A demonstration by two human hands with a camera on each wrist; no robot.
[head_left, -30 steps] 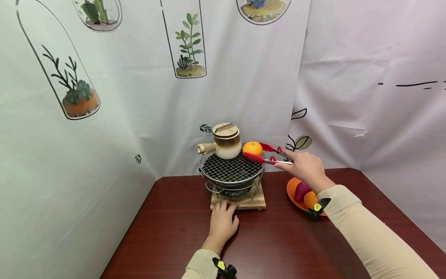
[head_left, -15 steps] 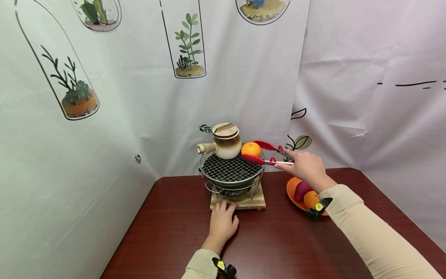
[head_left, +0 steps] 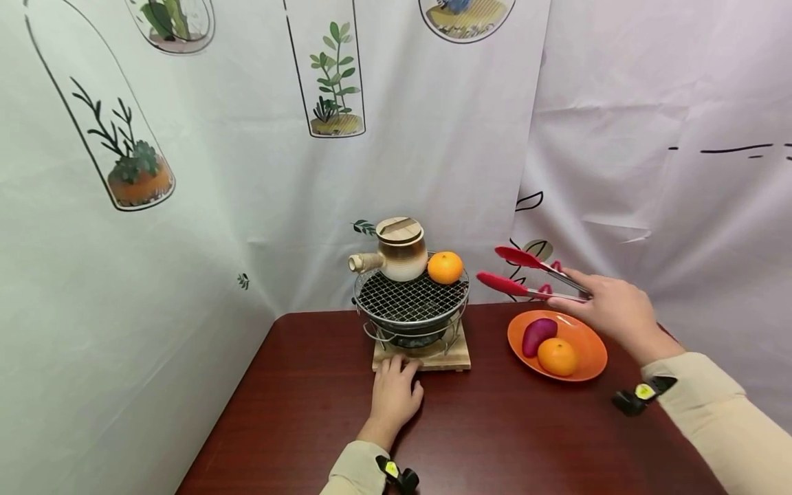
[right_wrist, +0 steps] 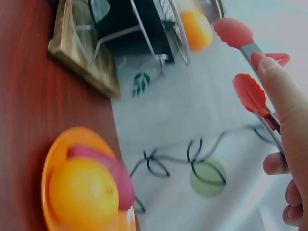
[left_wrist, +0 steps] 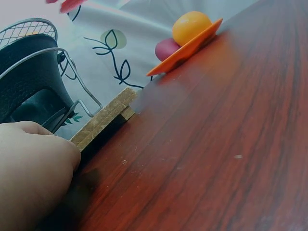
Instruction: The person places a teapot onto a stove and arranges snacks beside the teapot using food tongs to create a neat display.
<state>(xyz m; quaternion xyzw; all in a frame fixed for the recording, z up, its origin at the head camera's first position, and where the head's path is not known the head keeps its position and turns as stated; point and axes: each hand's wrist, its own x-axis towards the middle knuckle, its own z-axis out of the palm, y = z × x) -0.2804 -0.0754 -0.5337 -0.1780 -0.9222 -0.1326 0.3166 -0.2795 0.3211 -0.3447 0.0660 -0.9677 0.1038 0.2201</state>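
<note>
My right hand [head_left: 619, 313] grips red-tipped metal tongs [head_left: 559, 278] above the plate. Their two red tips stand spread with nothing between them, right of the grill. One orange fruit, like a mandarin [head_left: 445, 267], sits on the right part of the wire grill [head_left: 408, 302], beside a lidded clay pot [head_left: 402, 258] with a side handle. My left hand [head_left: 396, 395] rests with its fingers on the front edge of the wooden board [head_left: 454, 357] under the grill. In the left wrist view its fingertips are hidden.
An orange plate [head_left: 590, 347] on the right of the dark red table [head_left: 297, 412] bears a second mandarin [head_left: 558, 357] and a purple sweet potato [head_left: 538, 336]. A printed white cloth [head_left: 433, 172] hangs close behind the grill.
The tongs have let go of the mandarin, which stays on the grill. My right hand has drawn them back to the right, uncovering the plate. The left hand has not moved.
</note>
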